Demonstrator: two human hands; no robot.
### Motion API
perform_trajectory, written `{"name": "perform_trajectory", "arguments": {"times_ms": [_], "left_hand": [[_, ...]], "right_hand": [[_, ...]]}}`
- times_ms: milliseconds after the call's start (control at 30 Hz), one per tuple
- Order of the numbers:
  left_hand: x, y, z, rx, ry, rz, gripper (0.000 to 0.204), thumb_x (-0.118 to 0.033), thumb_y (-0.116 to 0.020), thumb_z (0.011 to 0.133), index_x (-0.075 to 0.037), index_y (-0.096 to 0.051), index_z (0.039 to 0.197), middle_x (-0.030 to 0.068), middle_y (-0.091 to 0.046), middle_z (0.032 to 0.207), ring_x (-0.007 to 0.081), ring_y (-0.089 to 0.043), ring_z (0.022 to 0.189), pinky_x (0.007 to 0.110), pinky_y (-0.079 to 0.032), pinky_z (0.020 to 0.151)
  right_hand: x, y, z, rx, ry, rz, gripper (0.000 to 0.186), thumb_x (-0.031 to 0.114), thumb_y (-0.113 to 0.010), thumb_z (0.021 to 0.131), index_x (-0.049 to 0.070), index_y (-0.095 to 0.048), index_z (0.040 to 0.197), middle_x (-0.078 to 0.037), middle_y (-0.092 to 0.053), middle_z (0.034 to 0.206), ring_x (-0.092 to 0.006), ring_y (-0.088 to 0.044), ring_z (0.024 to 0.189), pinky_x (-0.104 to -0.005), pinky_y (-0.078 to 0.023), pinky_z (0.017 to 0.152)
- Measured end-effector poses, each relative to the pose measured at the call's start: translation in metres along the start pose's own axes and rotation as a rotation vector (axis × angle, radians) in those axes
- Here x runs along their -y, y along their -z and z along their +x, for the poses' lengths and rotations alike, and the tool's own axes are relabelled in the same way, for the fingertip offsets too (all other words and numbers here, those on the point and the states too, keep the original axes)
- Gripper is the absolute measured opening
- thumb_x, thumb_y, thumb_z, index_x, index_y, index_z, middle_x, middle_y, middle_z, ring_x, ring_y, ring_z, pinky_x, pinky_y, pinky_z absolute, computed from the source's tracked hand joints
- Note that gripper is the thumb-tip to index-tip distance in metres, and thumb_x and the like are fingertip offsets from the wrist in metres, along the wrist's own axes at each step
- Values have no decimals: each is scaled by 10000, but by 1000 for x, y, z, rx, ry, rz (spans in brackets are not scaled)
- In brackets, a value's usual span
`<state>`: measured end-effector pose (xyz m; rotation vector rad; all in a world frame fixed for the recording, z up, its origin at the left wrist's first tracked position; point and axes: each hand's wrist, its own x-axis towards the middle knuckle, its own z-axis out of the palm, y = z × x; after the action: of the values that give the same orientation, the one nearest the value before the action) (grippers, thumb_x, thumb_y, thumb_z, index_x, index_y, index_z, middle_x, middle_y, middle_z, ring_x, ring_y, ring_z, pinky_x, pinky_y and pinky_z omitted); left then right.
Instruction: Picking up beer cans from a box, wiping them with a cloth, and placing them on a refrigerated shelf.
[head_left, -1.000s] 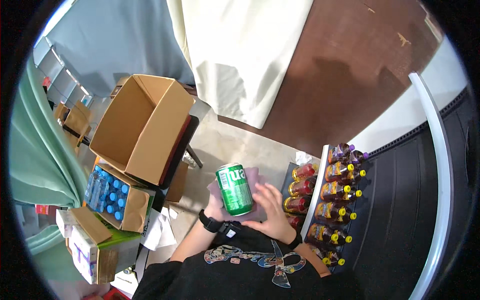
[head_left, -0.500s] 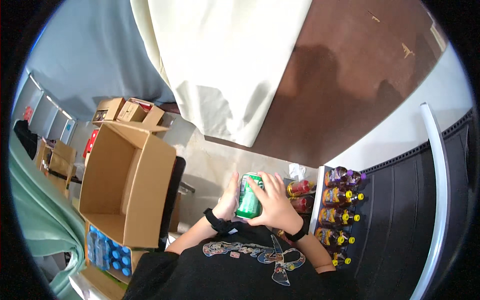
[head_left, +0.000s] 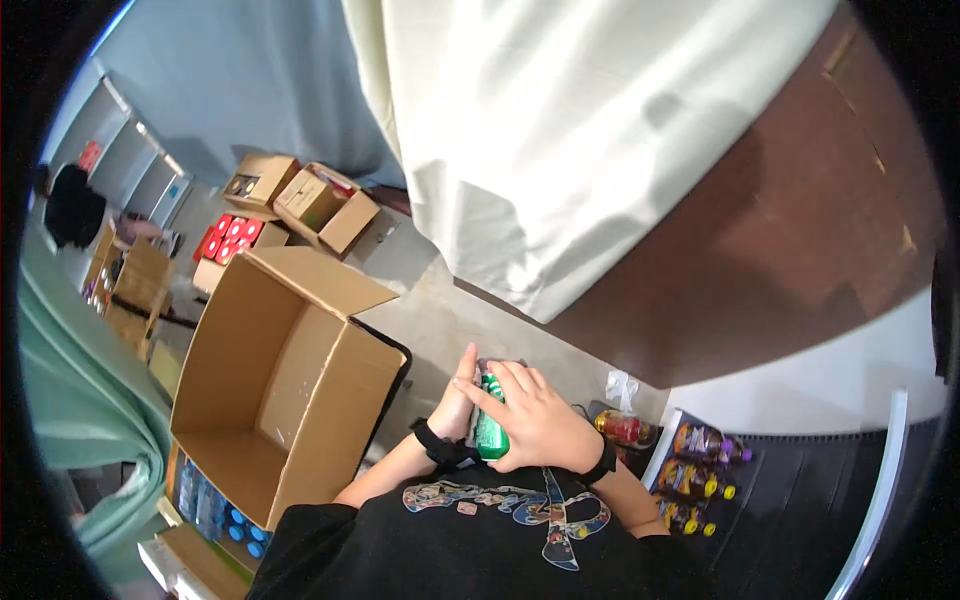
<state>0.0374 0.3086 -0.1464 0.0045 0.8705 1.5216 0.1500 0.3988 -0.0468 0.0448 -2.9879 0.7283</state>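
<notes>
A green drink can (head_left: 491, 436) is held upright in front of my chest, between both hands. My left hand (head_left: 453, 408) grips it from the left side, thumb pointing up. From the right, my right hand (head_left: 548, 424) lies over the can with its fingers wrapped across the top and front. Much of the can is hidden behind those fingers. A dull greyish patch shows along its upper and left edge; I cannot make out what that is.
At my left a big open cardboard box (head_left: 340, 420) stands beside blue-capped bottles (head_left: 240, 530). Smaller boxes (head_left: 325, 205) and red-topped cans (head_left: 232, 235) sit farther back. Dark drink bottles (head_left: 695, 480) stand on a black shelf (head_left: 780, 510) at right, near a white curtain (head_left: 570, 130).
My view has turned toward the left, so the cardboard box and curtain sit farther right. The can stays between both hands, with the right hand's fingers now covering more of it.
</notes>
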Motion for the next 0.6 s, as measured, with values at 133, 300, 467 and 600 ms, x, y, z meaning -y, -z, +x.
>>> {"name": "perform_trajectory", "arguments": {"times_ms": [133,300,467,600], "left_hand": [[-13,10,13,-106,-55,-67,513,-536,-364,937,-77,-593,963,63,-636,923,138,-609,815,296,-490,742],[-35,5,30,-183,-178,-208,536,-497,-318,962,-30,-571,1039,93,-630,964,162,-608,880,304,-485,803],[-29,3,53,-318,-362,-251,549,-479,-264,978,-25,-483,1195,136,-552,1193,227,-561,1092,366,-471,924],[-29,-7,57,-274,-393,-319,529,-481,-282,977,-44,-492,1186,117,-552,1175,214,-560,1072,343,-477,907]], "right_hand": [[-36,14,36,188,162,125,968,384,-781,541,79,-372,1364,-257,-418,1235,-398,-415,1122,-456,-346,967],[-82,29,94,419,320,327,949,375,-786,577,44,-362,1358,-246,-465,1214,-374,-427,1119,-412,-360,963],[-110,41,144,743,311,400,933,367,-776,620,68,-334,1385,-217,-567,1111,-347,-545,974,-384,-428,887],[-124,43,174,910,226,564,838,333,-719,707,76,-318,1397,-170,-641,994,-280,-618,820,-320,-482,742]]}}
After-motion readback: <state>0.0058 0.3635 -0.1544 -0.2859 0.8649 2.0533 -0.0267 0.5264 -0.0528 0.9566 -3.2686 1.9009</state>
